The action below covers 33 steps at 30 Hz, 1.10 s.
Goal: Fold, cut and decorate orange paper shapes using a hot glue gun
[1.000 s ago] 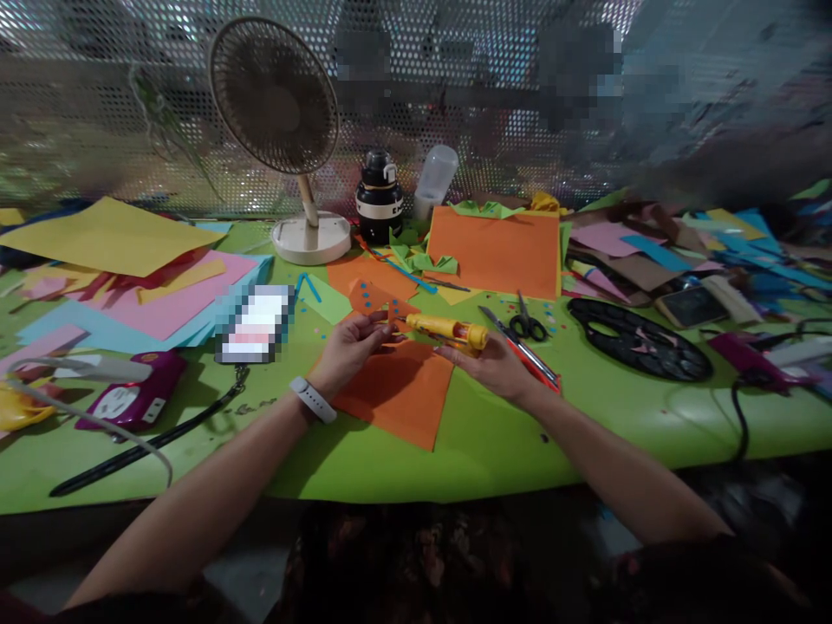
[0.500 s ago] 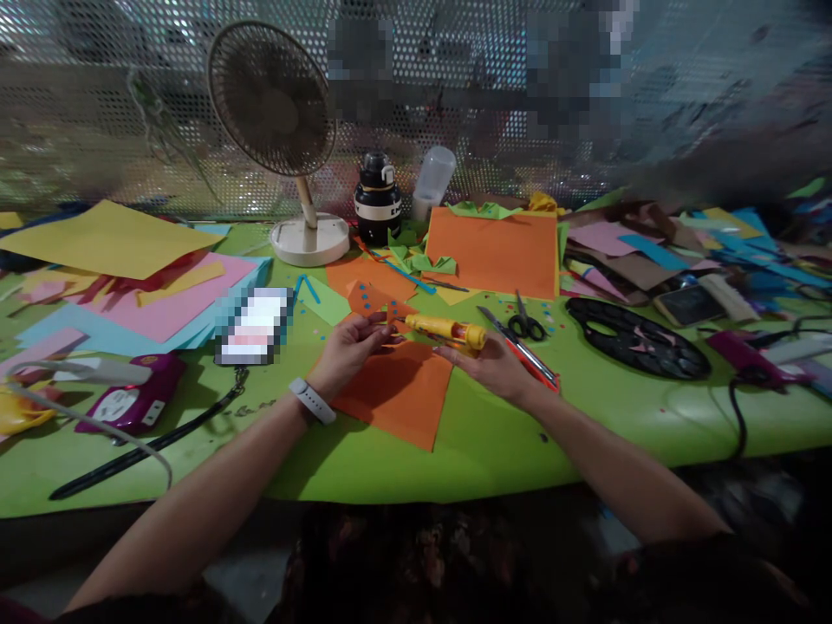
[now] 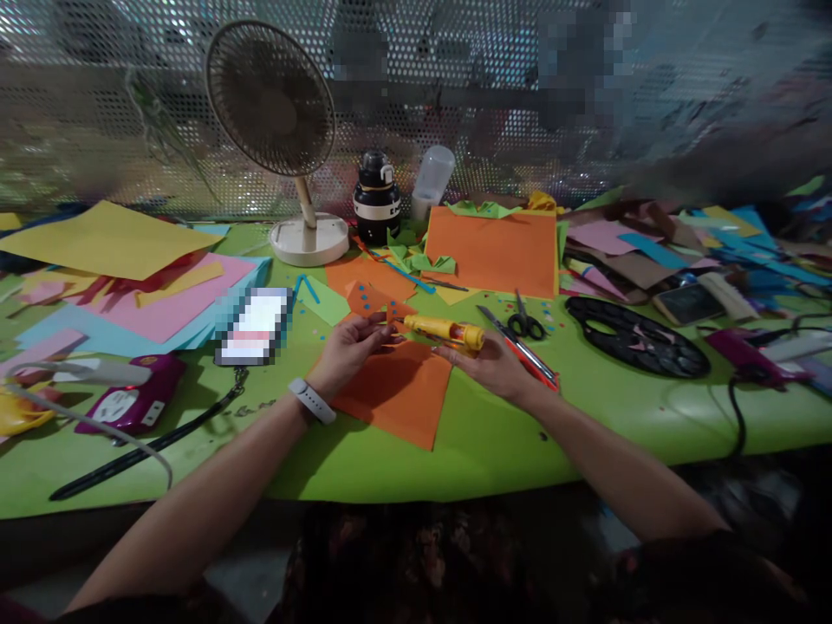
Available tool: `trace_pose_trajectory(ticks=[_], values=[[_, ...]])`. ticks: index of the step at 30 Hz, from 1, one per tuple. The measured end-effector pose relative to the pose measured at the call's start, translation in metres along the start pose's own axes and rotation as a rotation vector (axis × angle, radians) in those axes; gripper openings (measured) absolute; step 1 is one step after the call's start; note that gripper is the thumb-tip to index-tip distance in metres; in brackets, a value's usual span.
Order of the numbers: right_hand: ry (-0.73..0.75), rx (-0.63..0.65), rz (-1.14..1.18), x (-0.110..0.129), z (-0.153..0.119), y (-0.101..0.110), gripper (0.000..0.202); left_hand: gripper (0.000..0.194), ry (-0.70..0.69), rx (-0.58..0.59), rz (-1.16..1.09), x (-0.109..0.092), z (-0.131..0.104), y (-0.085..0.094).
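Near the middle of the green surface's [image 3: 513,455] near edge, an orange sheet [image 3: 399,394] lies beneath a person's two hands. The right hand's [image 3: 486,366] grip is clamped around a yellow tool [image 3: 445,331], its narrow tip aimed at the bent fingers of the left hand [image 3: 347,348]; whether the left grip is closed on anything cannot be told. Black-handled scissors [image 3: 528,328] rest just beyond the right hand. A fan [image 3: 276,130] and a black bottle [image 3: 375,208] stand along the far edge.
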State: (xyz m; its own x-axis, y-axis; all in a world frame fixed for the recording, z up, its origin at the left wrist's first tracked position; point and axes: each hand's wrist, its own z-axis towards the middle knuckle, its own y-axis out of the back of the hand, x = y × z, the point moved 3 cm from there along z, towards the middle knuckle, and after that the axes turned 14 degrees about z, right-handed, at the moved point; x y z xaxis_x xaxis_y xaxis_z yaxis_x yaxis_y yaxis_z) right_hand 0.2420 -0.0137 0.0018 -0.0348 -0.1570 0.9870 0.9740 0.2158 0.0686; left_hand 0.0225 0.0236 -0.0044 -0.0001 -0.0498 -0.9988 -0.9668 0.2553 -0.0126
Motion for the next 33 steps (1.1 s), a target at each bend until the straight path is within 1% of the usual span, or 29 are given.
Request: trace_pose_trajectory(ticks=[9, 16, 24, 29, 33], values=[[-0.007, -0.025, -0.052, -0.0027, 0.0, 0.0016, 0.035, 0.042, -0.005, 0.0, -0.003, -0.0002, 0.0003, -0.0006], [0.0, -0.044, -0.014, -0.0038, -0.0003, 0.0015, 0.036, 0.041, 0.005, 0.0, 0.002, -0.0018, 0.0, -0.001], [0.002, -0.025, -0.001, 0.0007, -0.0006, -0.0001, 0.033, 0.041, -0.007, 0.001, -0.006, -0.0028, -0.0005, -0.0018], [0.006, -0.019, -0.004, -0.0048, -0.0001, 0.0016, 0.037, 0.041, -0.01, -0.006, -0.011, -0.0023, 0.0, -0.0013], [0.013, -0.012, -0.003, -0.0071, 0.0007, 0.0022, 0.036, 0.037, -0.014, -0.004, 0.013, -0.0019, -0.0004, -0.0012]])
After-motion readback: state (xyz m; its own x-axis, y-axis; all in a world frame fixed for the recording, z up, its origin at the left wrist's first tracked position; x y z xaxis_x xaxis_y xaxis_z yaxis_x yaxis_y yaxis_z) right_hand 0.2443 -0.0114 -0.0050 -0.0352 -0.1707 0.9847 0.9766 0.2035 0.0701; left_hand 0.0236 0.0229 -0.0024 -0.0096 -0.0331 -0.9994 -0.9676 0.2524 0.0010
